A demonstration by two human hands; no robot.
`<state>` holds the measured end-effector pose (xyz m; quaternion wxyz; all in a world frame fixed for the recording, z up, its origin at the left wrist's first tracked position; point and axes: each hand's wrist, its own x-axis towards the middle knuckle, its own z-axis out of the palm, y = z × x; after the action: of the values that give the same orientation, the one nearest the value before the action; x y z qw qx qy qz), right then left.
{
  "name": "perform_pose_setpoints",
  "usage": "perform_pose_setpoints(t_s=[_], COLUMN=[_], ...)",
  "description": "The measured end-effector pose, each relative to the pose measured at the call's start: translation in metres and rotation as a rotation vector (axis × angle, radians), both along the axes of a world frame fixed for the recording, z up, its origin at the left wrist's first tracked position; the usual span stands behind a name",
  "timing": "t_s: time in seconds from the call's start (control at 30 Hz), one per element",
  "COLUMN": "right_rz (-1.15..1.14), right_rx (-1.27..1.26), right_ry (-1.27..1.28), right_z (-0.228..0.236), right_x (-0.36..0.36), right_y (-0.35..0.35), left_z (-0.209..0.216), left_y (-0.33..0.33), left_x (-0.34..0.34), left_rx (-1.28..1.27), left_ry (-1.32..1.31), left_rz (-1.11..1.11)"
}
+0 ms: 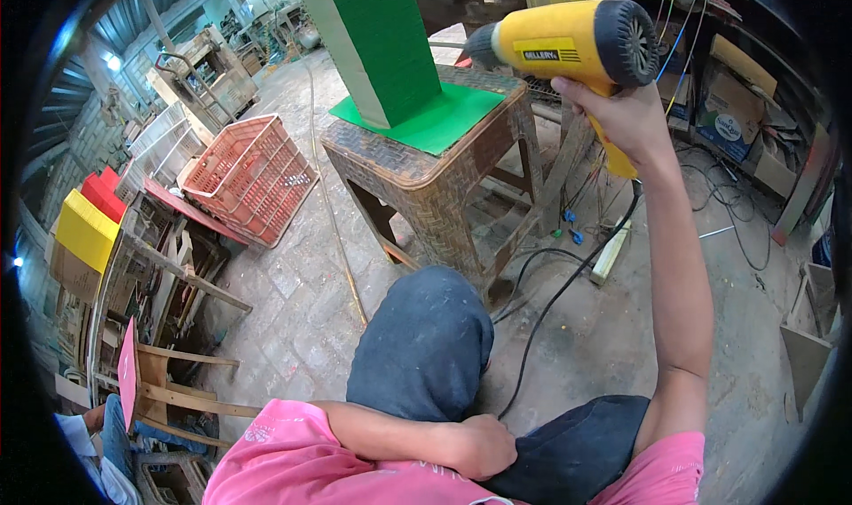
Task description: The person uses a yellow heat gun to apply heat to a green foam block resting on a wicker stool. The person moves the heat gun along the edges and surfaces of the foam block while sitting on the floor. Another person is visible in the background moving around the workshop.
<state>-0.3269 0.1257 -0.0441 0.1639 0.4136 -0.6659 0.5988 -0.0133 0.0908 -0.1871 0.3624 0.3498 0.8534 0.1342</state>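
Observation:
My right hand (621, 119) is raised, wrapped round the handle of a yellow and black heat gun (559, 36). Its dark nozzle (484, 47) points left toward a tall green block-like piece (377, 48) with one paler side face, standing on a flat green sheet (457, 114). Both rest on a worn woven-top stool (413, 163). From the gun's handle a black cord (568, 283) runs down across the floor to near my lap. My left hand (484, 447) lies closed in my lap, beside my bent knee; whatever its fingers may hold is hidden.
On the left stand a red plastic crate (253, 181) and a rack with yellow (87, 230) and red pieces. A pink-topped wooden piece (129, 372) is at lower left, near another person (111, 443). Cardboard boxes (732, 106) and loose wires lie at right. A hose (324, 185) crosses the floor.

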Motion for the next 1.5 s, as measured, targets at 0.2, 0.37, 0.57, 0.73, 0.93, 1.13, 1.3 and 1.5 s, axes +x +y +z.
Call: perform_pose_setpoints(t_s=[0.2,0.37,0.57,0.73,0.93,1.13,1.3,1.5], right_rz=[0.307,0.208,-0.059,0.193,0.352,0.193,0.225,0.110], right_rx=[0.305,0.170,-0.071,0.224,0.175,-0.093,-0.139,0.179], right_ry=[-0.173,-0.164,0.128,-0.236,-0.147,0.004,0.050,-0.064], right_z=[0.016,0.017,-0.004,0.012,0.008,0.013,0.019,0.026], right_x=[0.026,0.012,-0.022,0.008,0.016,0.021,0.025,0.027], right_y=[0.026,0.034,0.017,0.034,0.027,0.010,0.013,0.026], left_z=[0.000,-0.003,-0.001,-0.006,0.002,-0.002,-0.003,0.000], left_y=[-0.001,0.001,0.004,0.003,0.004,0.003,0.003,0.005], left_x=[-0.003,0.000,-0.001,0.000,-0.004,-0.001,-0.002,-0.003], left_rx=[0.003,0.007,-0.016,-0.008,-0.023,-0.022,-0.040,-0.065], left_ry=[-0.018,-0.010,0.002,-0.002,-0.006,-0.003,-0.001,-0.023], left_rz=[-0.006,0.026,-0.016,-0.013,-0.034,-0.011,-0.040,-0.040])
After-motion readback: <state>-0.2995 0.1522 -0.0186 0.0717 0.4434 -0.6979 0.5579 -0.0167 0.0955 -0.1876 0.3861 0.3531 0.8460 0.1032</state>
